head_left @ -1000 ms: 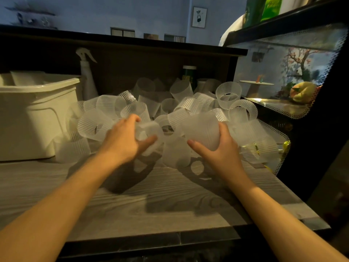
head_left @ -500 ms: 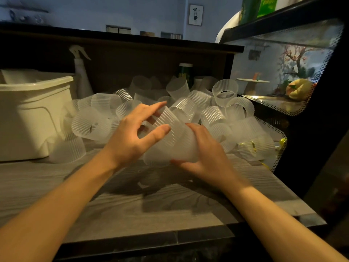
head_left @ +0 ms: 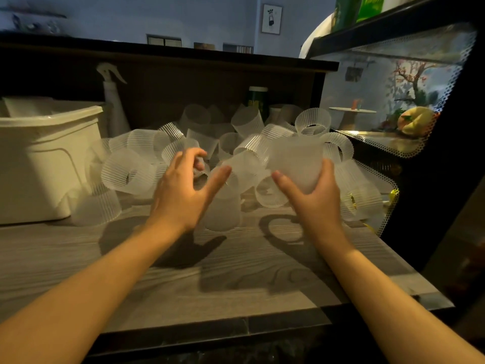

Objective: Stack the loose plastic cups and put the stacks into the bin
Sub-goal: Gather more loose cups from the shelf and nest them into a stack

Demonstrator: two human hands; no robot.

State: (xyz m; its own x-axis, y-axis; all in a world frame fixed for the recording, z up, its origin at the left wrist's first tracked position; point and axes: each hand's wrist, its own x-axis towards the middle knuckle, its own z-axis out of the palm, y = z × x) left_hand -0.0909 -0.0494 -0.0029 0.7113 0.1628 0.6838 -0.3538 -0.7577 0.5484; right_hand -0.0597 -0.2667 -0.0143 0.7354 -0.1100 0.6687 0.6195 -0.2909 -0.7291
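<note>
A heap of several translucent ribbed plastic cups [head_left: 131,170] covers the back of the wooden counter [head_left: 183,271]. My right hand [head_left: 313,198] grips a frosted cup stack [head_left: 295,164], lifted above the heap with its mouth pointing up and away. My left hand [head_left: 183,191] hovers just left of it with spread, loosely bent fingers and holds nothing; its thumb is close to a cup [head_left: 242,170] lying in the heap. One cup [head_left: 221,215] stands upside down on the counter between my hands. The white plastic bin [head_left: 39,158] sits at the far left.
A white spray bottle [head_left: 112,106] stands behind the bin against the dark back panel. A green-labelled can [head_left: 257,99] is behind the heap. A glass display case [head_left: 393,106] with a perforated edge bounds the right side. The counter's front edge [head_left: 236,321] is close to me.
My hands have come apart. The right hand lifted the cup stack up and to the right, while the left hand let go of it and opened over the heap.
</note>
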